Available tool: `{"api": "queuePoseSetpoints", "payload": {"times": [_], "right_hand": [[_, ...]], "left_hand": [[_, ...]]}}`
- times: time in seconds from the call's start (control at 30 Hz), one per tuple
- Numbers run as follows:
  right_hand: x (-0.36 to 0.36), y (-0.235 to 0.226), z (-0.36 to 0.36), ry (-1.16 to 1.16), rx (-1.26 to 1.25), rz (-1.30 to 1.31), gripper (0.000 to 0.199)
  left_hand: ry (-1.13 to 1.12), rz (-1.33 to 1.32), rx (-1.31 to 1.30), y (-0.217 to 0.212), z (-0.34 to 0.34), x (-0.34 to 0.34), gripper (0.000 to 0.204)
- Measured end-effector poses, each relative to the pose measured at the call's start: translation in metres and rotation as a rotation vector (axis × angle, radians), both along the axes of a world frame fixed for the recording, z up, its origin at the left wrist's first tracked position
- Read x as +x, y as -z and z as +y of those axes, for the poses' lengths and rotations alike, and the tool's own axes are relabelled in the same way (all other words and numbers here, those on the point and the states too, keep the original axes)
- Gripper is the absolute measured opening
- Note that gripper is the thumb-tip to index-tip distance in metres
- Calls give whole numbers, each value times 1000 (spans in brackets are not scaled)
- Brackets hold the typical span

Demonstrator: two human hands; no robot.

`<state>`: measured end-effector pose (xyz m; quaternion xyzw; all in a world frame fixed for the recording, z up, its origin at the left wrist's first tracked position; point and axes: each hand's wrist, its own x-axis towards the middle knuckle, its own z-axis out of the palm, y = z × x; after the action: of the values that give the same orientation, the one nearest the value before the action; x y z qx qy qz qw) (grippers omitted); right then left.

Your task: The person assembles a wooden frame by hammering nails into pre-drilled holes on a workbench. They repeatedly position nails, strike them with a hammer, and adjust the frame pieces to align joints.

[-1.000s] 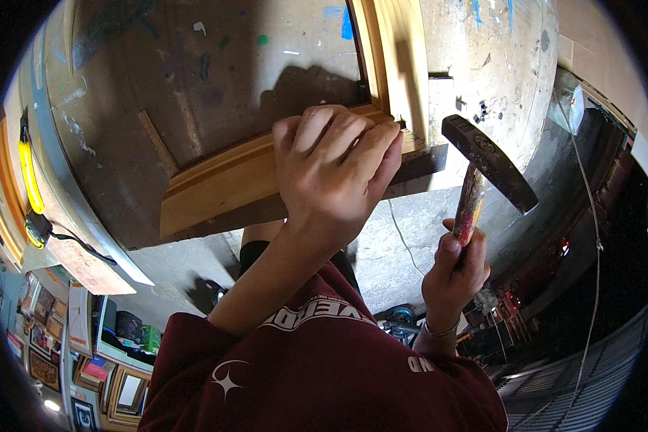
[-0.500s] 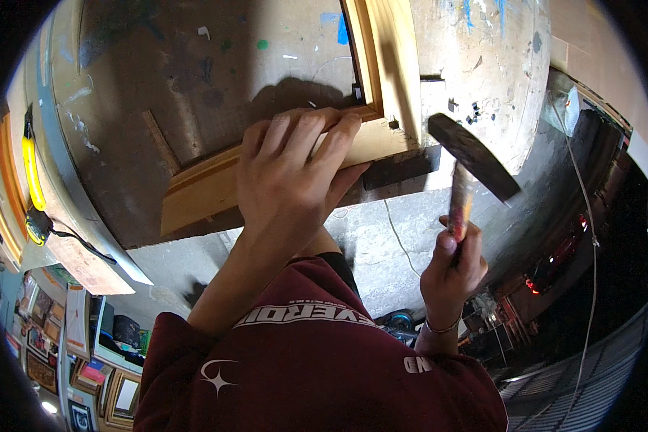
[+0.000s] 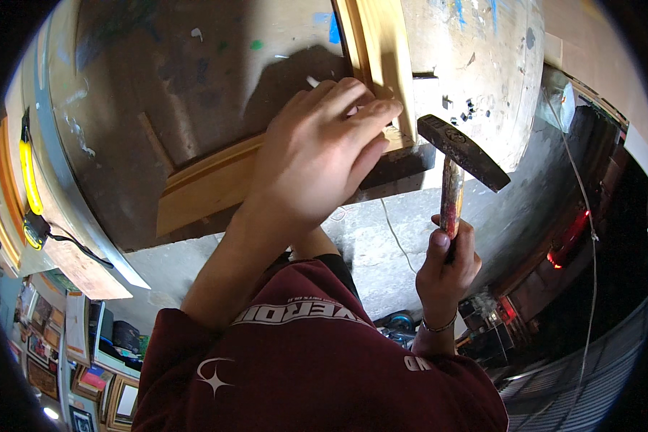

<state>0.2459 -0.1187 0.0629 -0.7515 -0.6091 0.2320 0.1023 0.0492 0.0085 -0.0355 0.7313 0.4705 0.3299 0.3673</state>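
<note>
Gripping worn hammer [image 3: 459, 150], right hand [image 3: 448, 263]; left hand [image 3: 311, 155] over pale wooden frame [image 3: 205, 198], grip unclear

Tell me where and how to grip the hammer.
Probably best by the near end of its slim handle, coming from the picture's lower edge: the handle points that way, while the wide head lies crosswise at its far end. The right hand grips that near end.

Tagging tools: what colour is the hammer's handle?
Hammer handle: worn, patchy red and yellow-orange; head view.
</note>
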Motion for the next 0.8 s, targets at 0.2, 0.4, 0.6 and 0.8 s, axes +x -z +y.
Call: {"api": "queuePoseSetpoints", "payload": {"times": [0.2,0.4,0.6,0.8], "right_hand": [[2,0,-5,51,-11,38,29],[3,2,-9,72,-13,55,29],[7,5,-12,50,3,41,28],[7,7,-13,78,6,92,28]], "left_hand": [[-34,3,47,-5,-1,2,28],[-153,-21,141,-1,-7,13,19],[-200,9,278,12,-9,18,15],[-184,1,292,12,-9,17,14]]}}
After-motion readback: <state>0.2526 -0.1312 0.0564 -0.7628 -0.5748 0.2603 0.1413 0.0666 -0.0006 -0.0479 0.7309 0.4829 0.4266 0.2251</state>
